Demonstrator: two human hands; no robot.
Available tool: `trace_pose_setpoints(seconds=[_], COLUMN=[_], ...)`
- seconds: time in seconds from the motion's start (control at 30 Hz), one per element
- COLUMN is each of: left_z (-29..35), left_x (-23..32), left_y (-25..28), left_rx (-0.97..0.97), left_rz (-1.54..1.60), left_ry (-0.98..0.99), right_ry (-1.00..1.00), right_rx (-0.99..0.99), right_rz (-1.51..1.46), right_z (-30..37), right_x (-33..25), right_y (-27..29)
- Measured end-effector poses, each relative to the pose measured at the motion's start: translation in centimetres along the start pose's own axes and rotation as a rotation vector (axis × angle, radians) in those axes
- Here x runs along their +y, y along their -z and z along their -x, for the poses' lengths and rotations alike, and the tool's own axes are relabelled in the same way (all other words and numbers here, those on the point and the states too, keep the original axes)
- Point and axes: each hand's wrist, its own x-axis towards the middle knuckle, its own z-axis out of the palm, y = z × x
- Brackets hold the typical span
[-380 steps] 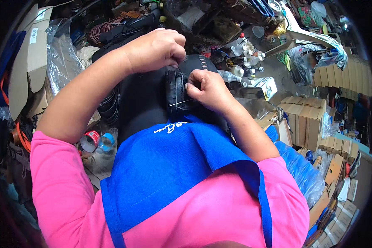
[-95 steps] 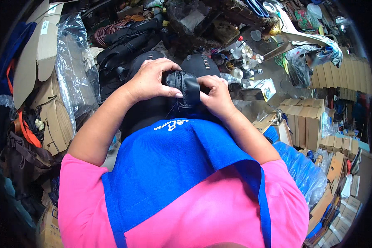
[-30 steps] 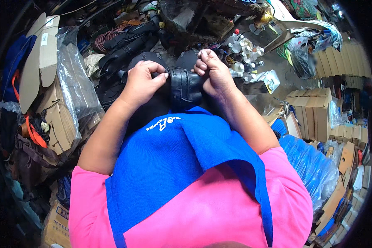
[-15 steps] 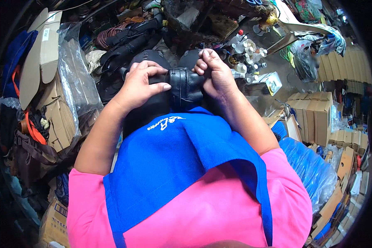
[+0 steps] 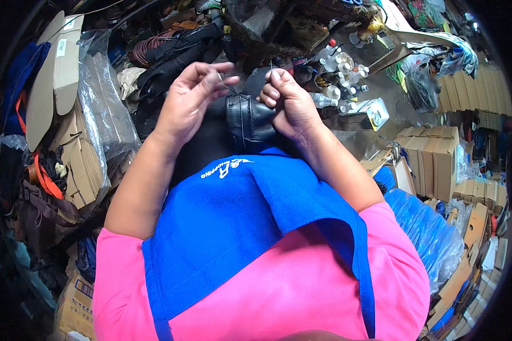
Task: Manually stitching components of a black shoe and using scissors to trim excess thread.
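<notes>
left hand [image 5: 186, 105]: half-spread; i cannot tell if pinching
right hand [image 5: 293, 102]: pinching thin, straight, dark rod [image 5: 271, 66]
black seamed leather piece [image 5: 249, 122]: upper centre of frame; probably light, soft, slippery; best held by both sides
rod: probably stiff, hold by shaft

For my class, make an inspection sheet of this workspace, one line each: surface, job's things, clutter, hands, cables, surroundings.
Surface: the dark-clothed lap supports the work.
Job's things: black leather-like piece on the lap; needle-like tool, tip upward.
Clutter: bottles grouped to the right; blue plastic-wrapped bundle nearer the person, also right.
Hands: left hand raised beside the black piece, fingers partly curled, any thread too fine to confirm; right hand pinches the tool.
Cables: reddish coil at upper left; cord or cable, cannot tell.
Surroundings: cardboard boxes on the right, flat cardboard on the left.
</notes>
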Motion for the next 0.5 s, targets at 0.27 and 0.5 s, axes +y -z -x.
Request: trace_pose_setpoints(seconds=[0.27, 0.5], left_z=[-1.5, -0.6], left_x=[-1.6, 1.7], left_y=[-0.7, -0.2], left_rx=[-0.06, -0.216], left_rz=[-0.332, -0.833], left_ry=[0.016, -0.145], right_ry=[-0.068, -0.082], right_rx=[0.01, 0.005], right_rz=[0.067, -0.047], right_z=[-0.2, -0.3], right_x=[0.7, 0.2], right_y=[0.8, 1.5])
